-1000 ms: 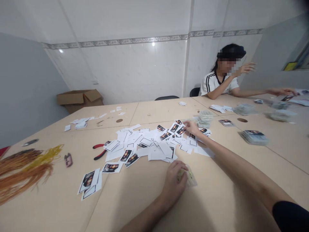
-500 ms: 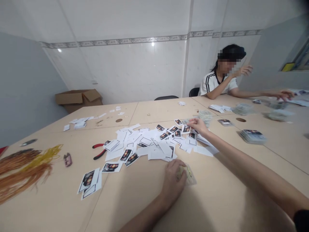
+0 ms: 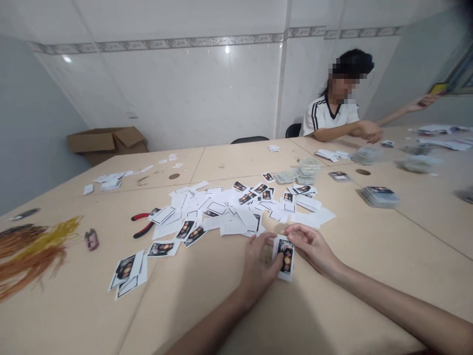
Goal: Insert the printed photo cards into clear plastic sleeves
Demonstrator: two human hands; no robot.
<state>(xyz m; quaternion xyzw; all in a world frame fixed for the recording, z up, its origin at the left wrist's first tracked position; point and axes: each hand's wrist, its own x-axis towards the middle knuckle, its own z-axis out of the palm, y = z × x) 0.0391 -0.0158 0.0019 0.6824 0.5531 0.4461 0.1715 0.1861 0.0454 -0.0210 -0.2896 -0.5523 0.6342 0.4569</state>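
Near the table's front middle, my left hand (image 3: pixel 258 264) is closed on a small clear packet (image 3: pixel 266 253) with something greenish-yellow inside, mostly covered now. A white-bordered printed card (image 3: pixel 286 259) with a dark picture lies over the packet, under my left thumb. My right hand (image 3: pixel 312 246) pinches that card at its upper right corner. Just beyond both hands spreads a loose heap of paper cards (image 3: pixel 236 223), some face up with the same dark picture, others showing white backs.
Red-handled pliers (image 3: pixel 142 226), a pink clipper-like tool (image 3: pixel 91 240) and orange and yellow cords (image 3: pixel 44 251) lie left. Stacked clear packets (image 3: pixel 308 170) stand behind the heap, another stack (image 3: pixel 380 196) right. A co-worker (image 3: pixel 332 116) sits across the table; a cardboard box (image 3: pixel 107 143) stands behind.
My right hand has come back from the far side of the heap with a printed card, which now lies over the packet in my left hand. The co-worker's arms have shifted; the view tilted slightly.
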